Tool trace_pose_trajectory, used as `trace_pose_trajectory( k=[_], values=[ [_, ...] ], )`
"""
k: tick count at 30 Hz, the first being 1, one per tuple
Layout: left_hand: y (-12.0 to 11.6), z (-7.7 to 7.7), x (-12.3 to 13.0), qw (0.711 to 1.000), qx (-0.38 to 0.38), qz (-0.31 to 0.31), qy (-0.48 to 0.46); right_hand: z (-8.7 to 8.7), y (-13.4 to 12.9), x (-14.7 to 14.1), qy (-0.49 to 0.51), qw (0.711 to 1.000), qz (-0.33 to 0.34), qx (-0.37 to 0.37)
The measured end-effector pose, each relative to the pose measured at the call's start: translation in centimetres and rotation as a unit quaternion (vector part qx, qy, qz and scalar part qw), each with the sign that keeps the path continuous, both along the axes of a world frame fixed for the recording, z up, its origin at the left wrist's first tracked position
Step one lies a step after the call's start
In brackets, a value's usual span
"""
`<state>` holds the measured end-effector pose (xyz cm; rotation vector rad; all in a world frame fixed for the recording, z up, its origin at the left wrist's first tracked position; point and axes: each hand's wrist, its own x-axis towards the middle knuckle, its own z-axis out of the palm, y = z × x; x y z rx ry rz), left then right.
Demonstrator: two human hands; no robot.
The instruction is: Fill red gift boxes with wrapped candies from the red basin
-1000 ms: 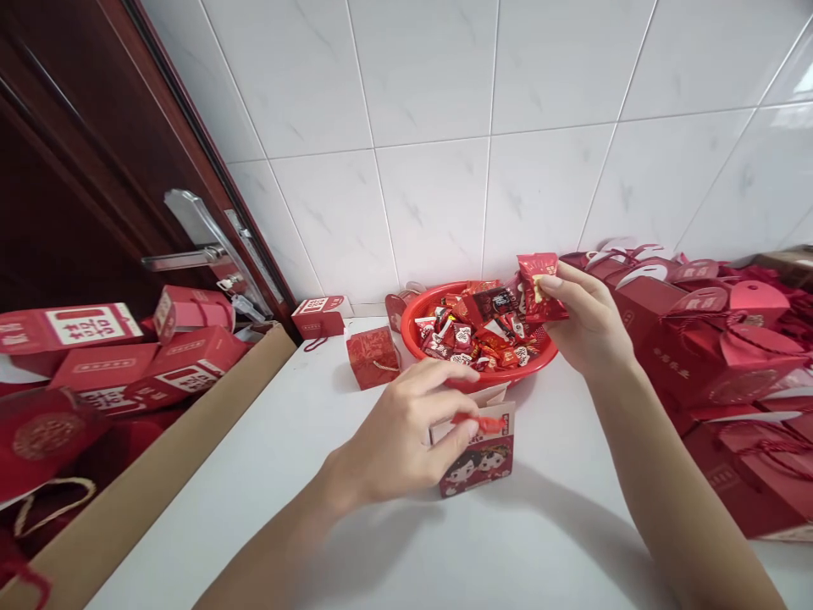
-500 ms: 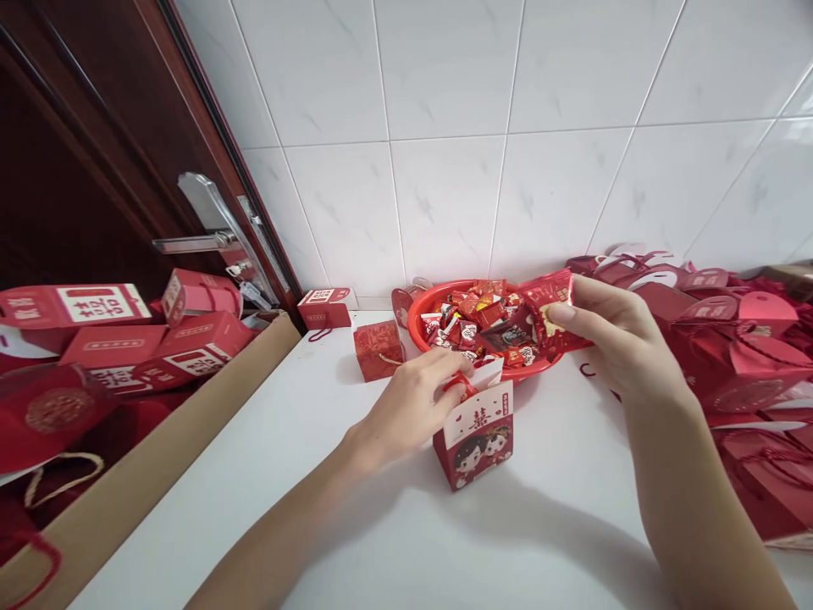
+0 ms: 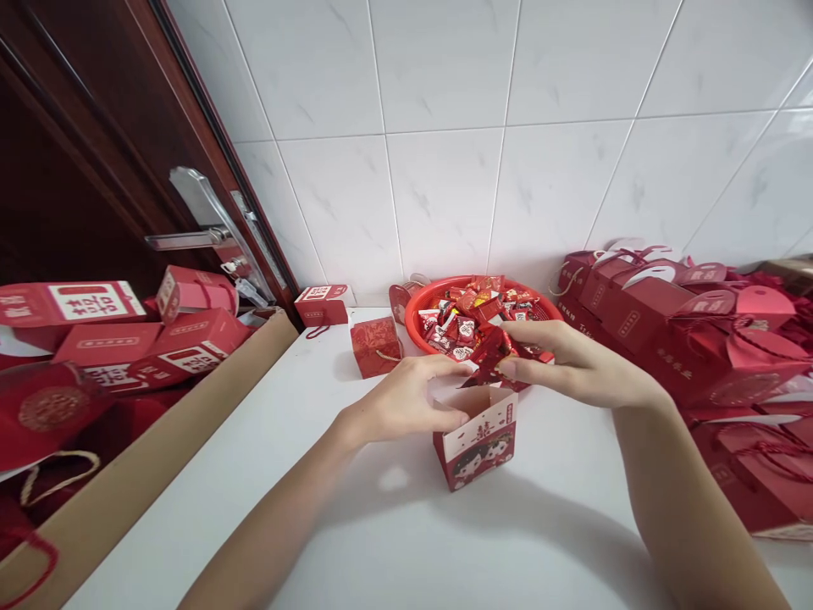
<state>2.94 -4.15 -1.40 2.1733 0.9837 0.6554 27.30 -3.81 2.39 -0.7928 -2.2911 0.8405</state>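
At the bottom of the frame, your forearms reach over the white, smooth tabletop (image 3: 381,542). Just below the frame's centre stands a small upright red-and-cream paper box (image 3: 479,457), printed with two cartoon figures, its top open. Your left hand (image 3: 406,398) is at the left side of the opening; its grip is apart, thumb toward the front flap and fingers behind. How firmly they press on the box, you cannot tell. Your right hand (image 3: 584,364) comes in from the right, its grip clamped on a shiny dark-red wrapped packet (image 3: 490,352) at the rear of the box's opening. Whether part of the packet is inside is hidden.

Behind your hands, a round red plastic basket (image 3: 412,322) holds a heap of red-wrapped sweets (image 3: 467,318). Left of it lies a red patterned box with a pale cord (image 3: 374,347), and further back, by the wall, a red-and-white box with a dark-red cord (image 3: 322,309). At the left edge of the frame, a brown cardboard carton (image 3: 158,456) is full of red gift boxes (image 3: 196,326); at the right edge, red handled boxes (image 3: 673,356) are piled up. Farthest off are a white tiled wall (image 3: 445,195) and, upper left, a dark reddish-brown door (image 3: 76,152) with a silver lever handle (image 3: 184,240).
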Motion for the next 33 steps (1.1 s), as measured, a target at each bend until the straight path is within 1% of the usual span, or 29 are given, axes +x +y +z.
trace_pose_trajectory(
  k=[3,7,9,13,18,26,30,33],
  values=[
    [0.1,0.1,-0.1,1.0,-0.004,-0.009,-0.001,-0.2,0.2,-0.4,-0.028,0.999,0.013,0.011],
    [0.1,0.0,-0.1,1.0,0.0,-0.005,0.0,-0.4,0.2,-0.9,-0.01,0.999,-0.005,0.042],
    [0.1,-0.1,-0.1,1.0,-0.002,-0.012,-0.008,-0.5,0.2,-1.1,-0.011,0.998,-0.003,0.056],
    [0.2,-0.1,-0.3,0.999,-0.005,-0.041,-0.029,-0.7,0.1,-1.4,-0.036,0.998,0.027,0.044],
    [0.4,-0.2,-0.4,0.999,0.016,-0.03,-0.012,-0.7,0.1,-1.3,-0.029,0.998,0.01,0.049],
    [0.4,-0.2,-0.4,0.998,-0.006,-0.051,-0.026,-0.6,0.0,-1.5,0.006,0.998,0.007,0.069],
    [0.3,-0.1,-0.4,0.999,-0.019,-0.035,-0.015,-0.9,0.2,-1.7,-0.003,0.999,0.03,0.04],
    [0.3,-0.3,-0.5,0.999,-0.014,-0.032,-0.005,-1.1,0.5,-1.7,-0.01,0.998,0.044,0.036]
  ],
)
